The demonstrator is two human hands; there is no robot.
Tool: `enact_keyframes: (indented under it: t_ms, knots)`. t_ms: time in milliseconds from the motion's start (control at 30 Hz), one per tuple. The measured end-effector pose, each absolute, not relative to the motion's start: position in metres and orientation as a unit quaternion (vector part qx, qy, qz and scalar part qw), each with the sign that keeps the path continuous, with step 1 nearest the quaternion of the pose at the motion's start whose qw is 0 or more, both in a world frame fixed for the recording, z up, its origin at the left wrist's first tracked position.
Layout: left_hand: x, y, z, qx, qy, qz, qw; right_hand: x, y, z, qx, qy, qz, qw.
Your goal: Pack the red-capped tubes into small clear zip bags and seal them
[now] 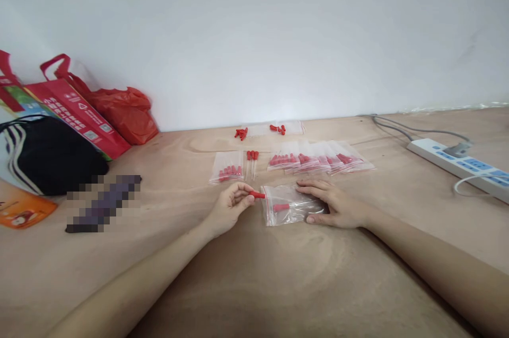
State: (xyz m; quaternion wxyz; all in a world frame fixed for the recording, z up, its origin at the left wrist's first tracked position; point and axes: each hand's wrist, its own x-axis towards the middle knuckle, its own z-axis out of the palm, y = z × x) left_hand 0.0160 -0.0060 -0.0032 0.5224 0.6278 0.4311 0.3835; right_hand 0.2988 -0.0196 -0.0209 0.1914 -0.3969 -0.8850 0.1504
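Note:
My left hand [235, 204] is closed in a pinch on the red rubber bulb of a dropper [257, 195], which lies at the mouth of a clear zip bag [296, 221]. How far its tube reaches into the bag is hard to make out. Another dropper [281, 207], with a red bulb and a clear tube, lies inside that bag. Resting across the bag's right end, my right hand [332, 202] has its fingers spread and flat. Beyond my hands are a few loose droppers [252, 156], side by side, and a filled zip bag [222, 160].
Several overlapping filled bags [314, 157] lie behind my right hand. Farther back are loose red bulbs [240, 133] near the wall. A power strip [457, 163] with cables sits at right. Shopping bags [83, 115], a black pouch [59, 152] and a blurred-out item [105, 205] are at left.

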Motion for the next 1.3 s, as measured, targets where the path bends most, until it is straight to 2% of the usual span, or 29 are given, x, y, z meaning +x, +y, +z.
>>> enact_keyframes:
  t_ms: [267,400,633,800,967,1300]
  knots:
    - [0.029,-0.008,0.000,0.734,0.478,0.282,0.391,0.298,-0.020,-0.021,-0.396,-0.886,0.147,0.194]
    - [0.039,-0.002,-0.006,0.748,0.456,0.284,0.389,0.298,-0.020,-0.021,-0.396,-0.886,0.143,0.195]
    - [0.046,0.004,-0.011,0.775,0.461,0.296,0.316,0.295,-0.020,-0.019,-0.386,-0.884,0.146,0.219]
    - [0.041,0.001,-0.012,0.764,0.472,0.305,0.318,0.297,-0.020,-0.017,-0.386,-0.878,0.154,0.237]
    - [0.039,-0.004,-0.008,0.797,0.477,0.279,0.245,0.306,-0.021,-0.014,-0.398,-0.867,0.180,0.241]
    - [0.038,-0.007,-0.006,0.823,0.441,0.229,0.275,0.315,-0.019,-0.013,-0.400,-0.869,0.189,0.222]
